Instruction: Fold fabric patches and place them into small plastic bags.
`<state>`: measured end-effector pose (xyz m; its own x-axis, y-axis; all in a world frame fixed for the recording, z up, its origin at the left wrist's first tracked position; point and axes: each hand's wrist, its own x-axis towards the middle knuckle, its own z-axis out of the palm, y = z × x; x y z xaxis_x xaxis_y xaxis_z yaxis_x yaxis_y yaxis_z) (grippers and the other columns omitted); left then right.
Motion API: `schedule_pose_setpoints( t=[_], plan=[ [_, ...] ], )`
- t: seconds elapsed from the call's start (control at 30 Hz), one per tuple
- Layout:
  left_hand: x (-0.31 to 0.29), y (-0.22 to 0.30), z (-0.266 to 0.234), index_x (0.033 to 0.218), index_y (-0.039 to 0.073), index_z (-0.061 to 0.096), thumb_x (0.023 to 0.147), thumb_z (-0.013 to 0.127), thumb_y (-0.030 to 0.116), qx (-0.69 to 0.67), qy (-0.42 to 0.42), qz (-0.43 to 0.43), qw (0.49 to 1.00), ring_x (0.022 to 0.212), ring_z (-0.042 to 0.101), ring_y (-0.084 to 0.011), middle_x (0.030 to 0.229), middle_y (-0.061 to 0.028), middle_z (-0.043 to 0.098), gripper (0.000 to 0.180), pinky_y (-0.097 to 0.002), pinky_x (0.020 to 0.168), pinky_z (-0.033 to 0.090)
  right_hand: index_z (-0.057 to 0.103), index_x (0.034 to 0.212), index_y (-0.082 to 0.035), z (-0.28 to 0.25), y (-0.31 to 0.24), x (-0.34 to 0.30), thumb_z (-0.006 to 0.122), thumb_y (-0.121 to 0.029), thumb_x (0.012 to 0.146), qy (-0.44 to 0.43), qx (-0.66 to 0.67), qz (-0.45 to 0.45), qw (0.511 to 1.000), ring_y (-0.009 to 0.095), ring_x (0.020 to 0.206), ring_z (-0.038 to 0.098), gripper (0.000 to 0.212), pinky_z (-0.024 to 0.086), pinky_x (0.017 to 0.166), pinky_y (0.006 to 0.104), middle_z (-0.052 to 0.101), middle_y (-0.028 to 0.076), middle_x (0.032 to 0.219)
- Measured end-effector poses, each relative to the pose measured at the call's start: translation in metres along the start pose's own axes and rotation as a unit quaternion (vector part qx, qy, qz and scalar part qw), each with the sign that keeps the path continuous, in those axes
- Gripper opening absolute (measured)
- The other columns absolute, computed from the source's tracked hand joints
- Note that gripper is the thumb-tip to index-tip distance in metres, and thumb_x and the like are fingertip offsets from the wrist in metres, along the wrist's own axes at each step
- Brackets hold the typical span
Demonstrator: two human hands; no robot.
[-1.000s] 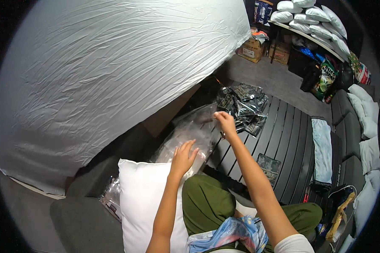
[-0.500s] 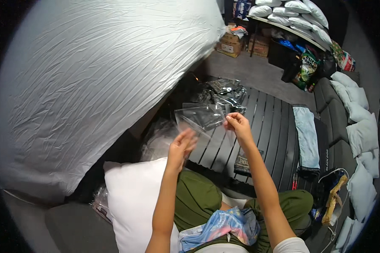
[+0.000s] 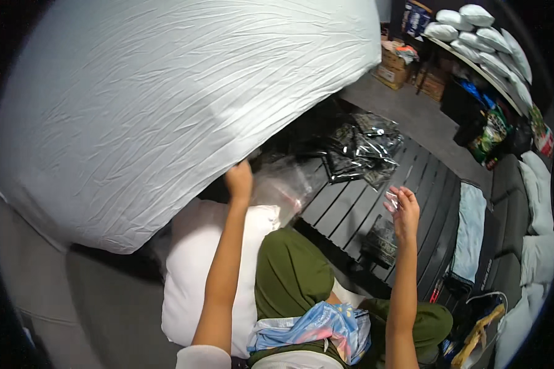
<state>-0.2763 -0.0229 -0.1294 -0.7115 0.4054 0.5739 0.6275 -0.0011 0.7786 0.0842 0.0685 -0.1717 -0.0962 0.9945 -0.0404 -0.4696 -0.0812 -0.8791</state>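
My right hand (image 3: 404, 212) is raised over the black slatted table, its fingers pinched on a small piece of clear plastic (image 3: 392, 200). My left hand (image 3: 239, 181) is at the lower edge of the big white cloth (image 3: 184, 104), curled with its back toward me. Its fingertips are hidden, so what it holds does not show. Just right of it lies a heap of clear plastic bags (image 3: 283, 184). Below that hand a white pillow (image 3: 215, 270) leans beside my left leg. A blue patterned cloth (image 3: 314, 329) rests in my lap.
Black items in shiny clear bags (image 3: 360, 150) lie on the slatted table (image 3: 345, 212). A dark packet (image 3: 381, 240) is near its front, and a folded light-blue cloth (image 3: 469, 218) at its right. White pillows (image 3: 538, 203) line the grey sofa; others are stacked on a shelf (image 3: 452, 46).
The clear bag stretched between my hands no longer shows there. My left hand has moved up and left to the white cloth's edge; my right has moved right and down. The view has shifted.
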Motion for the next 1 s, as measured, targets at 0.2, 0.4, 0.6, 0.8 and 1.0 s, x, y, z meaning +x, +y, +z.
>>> schedule_pose_setpoints(
  t=[0.2, 0.4, 0.6, 0.8, 1.0],
  plan=[
    [0.018, -0.055, 0.063, 0.102, 0.005, 0.058, 0.079, 0.048, 0.014, 0.002, -0.320, 0.206, 0.925, 0.096, 0.054, -0.0295, 0.106, -0.0198, 0.055, 0.026, -0.0366, 0.086, 0.040, 0.047, 0.098, -0.007, 0.049, 0.024, -0.008, 0.049, -0.016, 0.086, -0.090, 0.000, 0.048, 0.995, 0.020, 0.085, 0.059, 0.016, 0.051, 0.067, 0.0325, 0.057, 0.010, 0.100],
    [0.030, -0.120, 0.052, 0.085, 0.009, 0.066, 0.072, 0.058, 0.025, 0.013, -0.681, -0.213, 0.700, 0.061, 0.054, -0.0118, 0.069, -0.0008, 0.059, 0.022, -0.0264, 0.057, 0.046, 0.047, 0.097, -0.005, 0.036, 0.020, -0.014, 0.049, -0.013, 0.086, -0.072, -0.055, 0.074, 0.993, 0.020, 0.080, 0.060, 0.014, 0.053, 0.063, 0.0289, 0.058, 0.011, 0.097],
    [0.042, -0.077, 0.075, 0.077, 0.005, 0.067, 0.078, 0.055, 0.027, 0.179, -0.794, -0.175, 0.554, 0.051, 0.044, -0.0088, 0.055, 0.0006, 0.049, 0.025, -0.0249, 0.046, 0.037, 0.048, 0.095, -0.005, 0.024, 0.022, -0.007, 0.050, -0.012, 0.085, -0.041, -0.051, 0.080, 0.995, 0.019, 0.074, 0.061, 0.013, 0.053, 0.061, 0.0270, 0.059, 0.012, 0.093],
    [0.041, -0.103, 0.083, 0.103, 0.005, 0.058, 0.080, 0.060, 0.033, -0.113, -0.810, -0.226, 0.530, 0.068, 0.052, -0.0117, 0.077, -0.0022, 0.057, 0.037, -0.0250, 0.061, 0.044, 0.048, 0.096, -0.005, 0.026, 0.031, -0.006, 0.051, -0.013, 0.085, -0.048, -0.059, 0.090, 0.993, 0.019, 0.073, 0.061, 0.014, 0.053, 0.062, 0.0281, 0.059, 0.012, 0.094],
    [0.062, -0.160, 0.085, 0.091, 0.002, 0.057, 0.076, 0.061, 0.016, -0.112, -0.442, -0.275, 0.846, 0.074, 0.058, -0.0137, 0.080, -0.0083, 0.060, 0.021, -0.0272, 0.073, 0.047, 0.048, 0.096, -0.005, 0.030, 0.034, -0.007, 0.050, -0.013, 0.085, -0.050, -0.043, 0.085, 0.994, 0.018, 0.073, 0.061, 0.014, 0.053, 0.061, 0.0285, 0.059, 0.013, 0.095]
  ],
)
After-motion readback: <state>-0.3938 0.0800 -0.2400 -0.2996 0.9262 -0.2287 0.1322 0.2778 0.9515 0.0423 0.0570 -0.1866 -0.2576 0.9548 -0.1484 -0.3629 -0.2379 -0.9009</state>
